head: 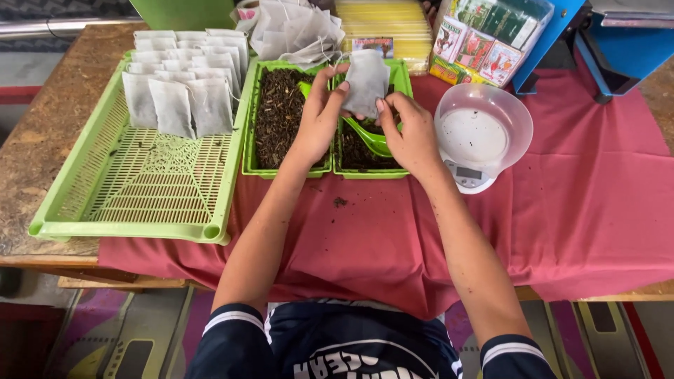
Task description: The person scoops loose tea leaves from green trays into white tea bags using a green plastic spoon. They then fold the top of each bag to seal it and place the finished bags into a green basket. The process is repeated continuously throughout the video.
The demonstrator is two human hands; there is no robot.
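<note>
A red cloth (576, 210) covers the wooden table (42, 140), and everything stands on it. Largest is the slotted light-green tray (140, 189) at the left, whose far end holds rows of filled white tea bags (186, 84) standing on edge; its near half is bare mesh. Beside it sit two green trays of loose dark tea leaves (281, 116), touching side by side, with a green scoop (375, 140) lying in the right-hand one. To the right is a small digital scale (472, 175) bearing a clear plastic bowl (483, 126). Behind the trays lie a heap of empty bags (295, 31), a yellow stack of packets (386, 24) and a clear bag of printed sachets (484, 42).

Both hands meet above the leaf trays. The left hand (319, 116) and right hand (411, 133) each pinch an edge of one white tea bag (365, 81) between thumb and fingertips, holding it upright over the trays.
</note>
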